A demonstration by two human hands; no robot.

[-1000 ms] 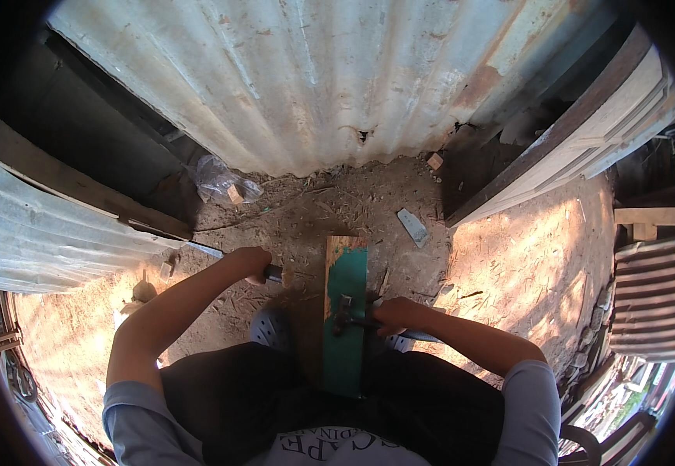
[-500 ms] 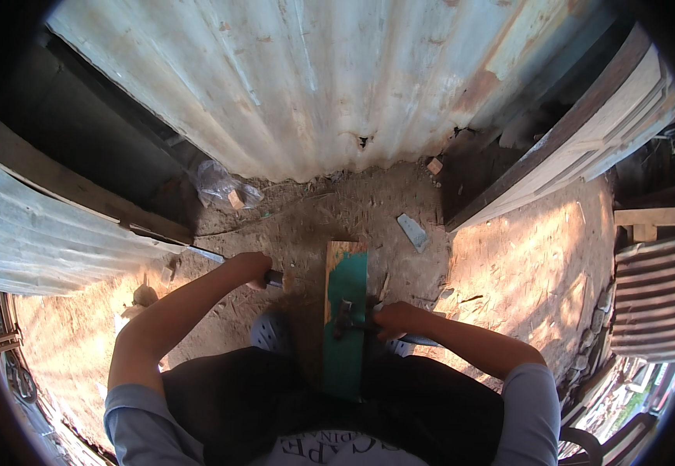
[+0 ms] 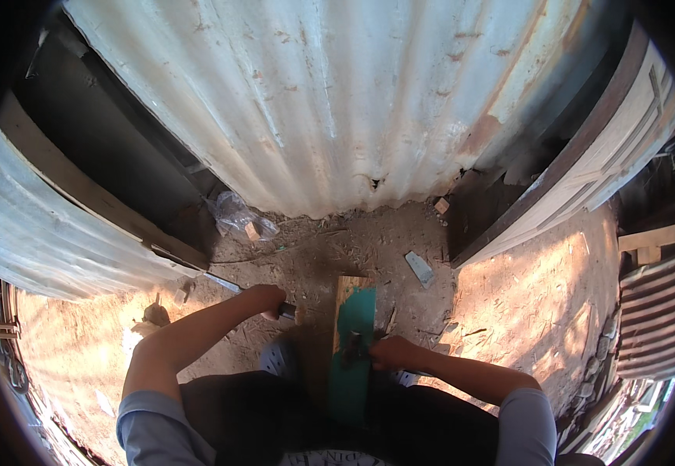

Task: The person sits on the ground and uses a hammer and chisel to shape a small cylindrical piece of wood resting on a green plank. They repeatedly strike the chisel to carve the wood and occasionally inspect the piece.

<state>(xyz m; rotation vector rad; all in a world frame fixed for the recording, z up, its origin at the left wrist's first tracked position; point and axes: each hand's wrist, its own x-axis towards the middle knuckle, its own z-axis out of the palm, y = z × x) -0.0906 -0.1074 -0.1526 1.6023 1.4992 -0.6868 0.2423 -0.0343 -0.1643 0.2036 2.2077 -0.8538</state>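
A narrow board (image 3: 358, 311) stretches out between my knees. Green paint covers most of it, with bare wood along its left edge and far end. On its face rests the dark metal head (image 3: 355, 348) of a hammer-like tool. My right hand (image 3: 392, 353) is closed at the board's right side, around that tool; its exact kind is unclear. Left of the board, my left hand (image 3: 266, 300) is closed around a dark handle (image 3: 287, 311). A pale blade (image 3: 223, 284) shows beyond that hand, apparently part of the same long knife. The knife is apart from the board.
Corrugated metal sheeting (image 3: 337, 116) rises ahead. A plastic bag (image 3: 232, 211) and a brick piece (image 3: 252, 231) lie at its left foot. On the dirt floor (image 3: 329, 252) lies a pale flat piece (image 3: 420, 269). A wooden panel (image 3: 578, 179) leans at right.
The view has tilted up, so the board, hands and floor things sit lower in the picture. My right hand has come slightly nearer the board; both grips look the same.
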